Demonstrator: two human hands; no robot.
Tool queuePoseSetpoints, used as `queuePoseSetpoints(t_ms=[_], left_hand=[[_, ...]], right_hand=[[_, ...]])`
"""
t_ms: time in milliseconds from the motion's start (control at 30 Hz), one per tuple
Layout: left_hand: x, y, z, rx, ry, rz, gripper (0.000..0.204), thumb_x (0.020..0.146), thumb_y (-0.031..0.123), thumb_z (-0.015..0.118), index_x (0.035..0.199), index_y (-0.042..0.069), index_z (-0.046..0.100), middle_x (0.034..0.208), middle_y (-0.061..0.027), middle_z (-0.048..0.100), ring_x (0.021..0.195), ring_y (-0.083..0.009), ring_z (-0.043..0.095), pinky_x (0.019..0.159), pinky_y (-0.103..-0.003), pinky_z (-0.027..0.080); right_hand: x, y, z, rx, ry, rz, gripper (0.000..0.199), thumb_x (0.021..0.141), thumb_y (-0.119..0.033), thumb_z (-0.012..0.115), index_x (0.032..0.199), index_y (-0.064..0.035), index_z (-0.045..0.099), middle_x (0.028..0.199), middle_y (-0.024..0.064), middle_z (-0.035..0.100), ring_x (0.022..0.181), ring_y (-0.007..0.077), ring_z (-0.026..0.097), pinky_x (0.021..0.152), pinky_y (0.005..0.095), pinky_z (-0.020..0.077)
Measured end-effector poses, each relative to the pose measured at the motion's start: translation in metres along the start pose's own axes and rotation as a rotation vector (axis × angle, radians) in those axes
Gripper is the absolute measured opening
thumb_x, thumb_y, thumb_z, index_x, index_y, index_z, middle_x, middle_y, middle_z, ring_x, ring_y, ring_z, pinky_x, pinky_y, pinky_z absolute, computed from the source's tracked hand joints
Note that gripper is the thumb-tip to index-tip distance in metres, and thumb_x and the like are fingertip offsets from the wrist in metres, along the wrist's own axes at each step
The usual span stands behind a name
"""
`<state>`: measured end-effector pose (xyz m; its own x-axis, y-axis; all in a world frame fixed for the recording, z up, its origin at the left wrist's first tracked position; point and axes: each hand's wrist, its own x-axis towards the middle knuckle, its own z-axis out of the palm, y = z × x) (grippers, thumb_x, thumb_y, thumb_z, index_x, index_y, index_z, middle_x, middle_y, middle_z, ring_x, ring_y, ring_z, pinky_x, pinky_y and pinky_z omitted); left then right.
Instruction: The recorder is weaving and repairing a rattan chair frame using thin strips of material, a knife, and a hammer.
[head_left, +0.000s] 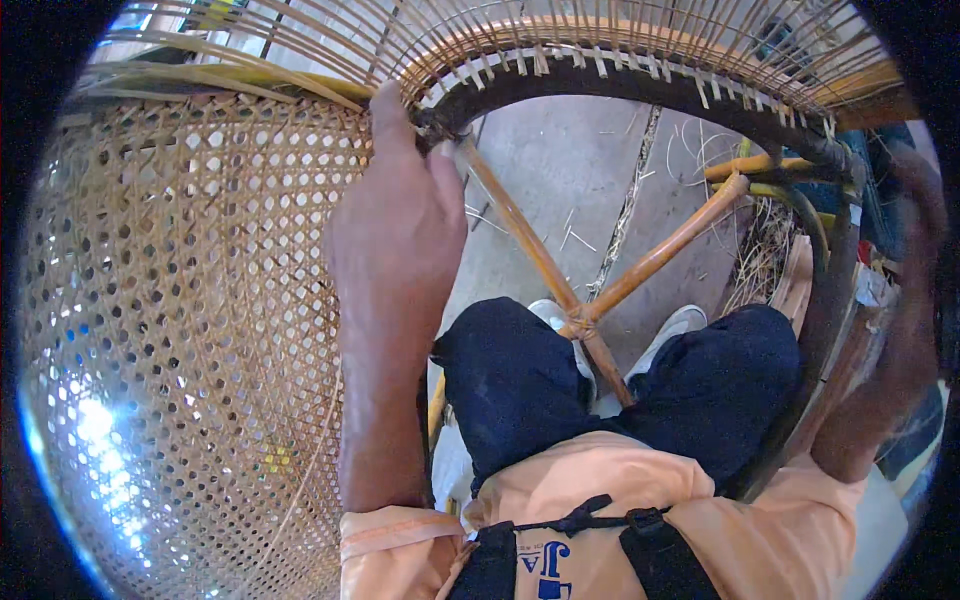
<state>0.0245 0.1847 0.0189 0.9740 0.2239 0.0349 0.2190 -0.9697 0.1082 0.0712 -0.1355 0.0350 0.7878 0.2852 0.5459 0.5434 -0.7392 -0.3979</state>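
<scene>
1. The dark brown, curved wooden-looking frame (pixel 620 88) is arching across the upper middle, beyond the wearer's dark-trousered knees (pixel 510 390). Short, flat, pale strip ends (pixel 602 66) are jutting along its edge; a brushing sleeve or finger could be snagging or splitting them.
2. The left hand (pixel 395 230) is resting at the frame's left end, partly curled, index finger and thumb apart. Its other fingers are hiding, so I cannot tell whether it is gripping anything. Uneven pressure there could be loosening that corner.
3. The tan, openwork woven cane panel (pixel 220 200) is spreading beside that hand; the forearm leaning on it could be creasing it.
4. The right hand (pixel 920 195) is blurring at the far right; its opening and any hold are impossible to tell.
5. Orange-brown, round rattan braces (pixel 655 252) are crossing near the knees; a shifting leg could be jolting them and the frame.
</scene>
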Motion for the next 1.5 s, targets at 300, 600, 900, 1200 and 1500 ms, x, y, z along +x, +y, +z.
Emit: queuePoseSetpoints(t_ms=[300,600,900,1200,1500], left_hand=[[0.004,-0.012,0.003,-0.01,-0.022,-0.048,0.053,0.087,0.022,0.05,0.134,0.003,0.031,0.076,-0.024,0.064,0.07,-0.04,0.064,0.065,-0.051,0.048],[0.001,-0.028,0.007,-0.044,0.076,-0.061,0.04,0.087,0.019,0.05,0.126,0.01,0.045,0.08,-0.0211,0.064,0.075,-0.0389,0.063,0.068,-0.049,0.048],[-0.003,-0.028,0.002,-0.035,0.124,-0.034,0.045,0.088,0.023,0.048,0.132,0.014,0.042,0.097,-0.0243,0.063,0.089,-0.042,0.061,0.075,-0.049,0.047],[0.005,-0.01,-0.017,0.157,0.216,0.081,0.028,0.082,0.009,0.056,0.109,0.007,0.059,0.087,-0.0176,0.063,0.078,-0.0314,0.063,0.066,-0.039,0.049],[0.061,0.049,-0.086,0.65,0.017,0.654,0.016,0.085,0.016,0.058,0.088,0.001,0.063,0.078,-0.0126,0.063,0.067,-0.0208,0.062,0.062,-0.034,0.05]], right_hand=[[0.07,-0.114,0.163,-0.069,0.007,-0.566,0.033,0.084,-0.013,0.055,0.116,-0.0096,0.056,0.099,0.0097,0.06,0.092,0.0178,0.058,0.083,0.0325,0.0462],[0.062,-0.121,0.192,-0.109,0.05,-0.483,0.029,0.078,-0.015,0.056,0.104,-0.0031,0.057,0.097,0.0122,0.054,0.097,0.0283,0.049,0.088,0.0412,0.0361],[0.059,-0.126,0.195,-0.092,0.11,-0.436,0.028,0.079,-0.014,0.055,0.104,-0.0022,0.058,0.098,0.0138,0.055,0.102,0.0282,0.047,0.089,0.0419,0.0362],[0.053,-0.1,0.201,0.026,0.177,-0.506,0.021,0.077,-0.012,0.058,0.096,-0.002,0.061,0.095,0.0128,0.057,0.103,0.0297,0.05,0.091,0.0424,0.0392],[0.038,-0.113,0.252,0.861,-0.239,0.018,0.035,0.08,-0.014,0.049,0.112,-0.0109,0.063,0.101,0.0154,0.064,0.088,0.027,0.064,0.081,0.0383,0.0498]])
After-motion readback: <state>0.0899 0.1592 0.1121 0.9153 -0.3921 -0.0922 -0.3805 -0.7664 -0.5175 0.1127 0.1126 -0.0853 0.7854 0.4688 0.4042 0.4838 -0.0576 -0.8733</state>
